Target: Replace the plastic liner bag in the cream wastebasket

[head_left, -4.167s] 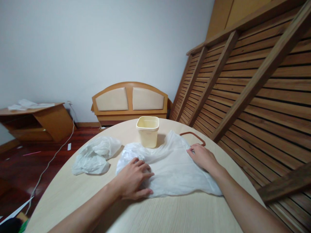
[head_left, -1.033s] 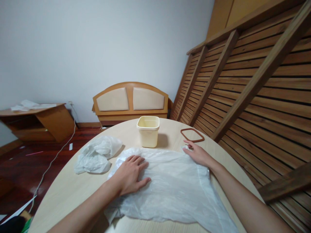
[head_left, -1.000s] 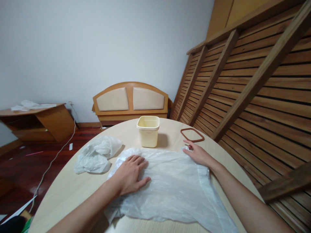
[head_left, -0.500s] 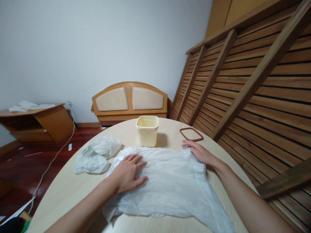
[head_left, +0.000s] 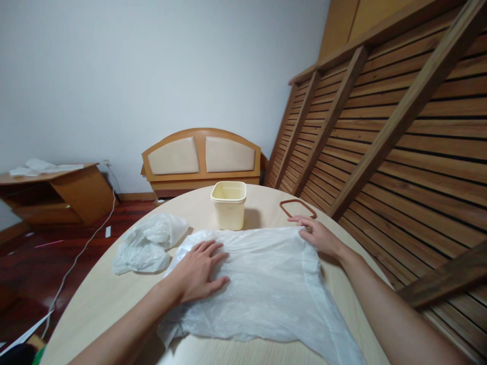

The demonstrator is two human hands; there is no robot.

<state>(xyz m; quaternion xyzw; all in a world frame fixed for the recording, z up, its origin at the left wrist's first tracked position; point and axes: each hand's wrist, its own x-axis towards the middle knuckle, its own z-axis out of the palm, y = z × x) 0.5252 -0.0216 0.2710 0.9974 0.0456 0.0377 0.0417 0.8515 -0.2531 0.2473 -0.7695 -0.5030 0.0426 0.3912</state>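
Observation:
A thin white plastic bag (head_left: 262, 289) lies spread out on the round pale table (head_left: 91, 299). My left hand (head_left: 201, 269) rests flat on the bag's left part, fingers apart. At the bag's far right corner, my right hand (head_left: 316, 235) pinches the edge between thumb and fingers. Just beyond the bag stands a pale yellow square container (head_left: 229, 207), its top uncovered. Past my right hand lies a brown, rounded square ring (head_left: 298, 202). A crumpled white bag (head_left: 149, 245) sits left of the spread one.
Slatted wooden panels (head_left: 411, 152) lean along the right side. Behind the table is a headboard (head_left: 201, 152) against the wall. A low wooden cabinet (head_left: 83, 195) with white sheets on top stands at the left, and a white cable (head_left: 78, 258) crosses the floor.
My right hand has closed on the bag's far right corner and drawn it slightly outward, so that edge is straighter. My left hand stays flat on the bag.

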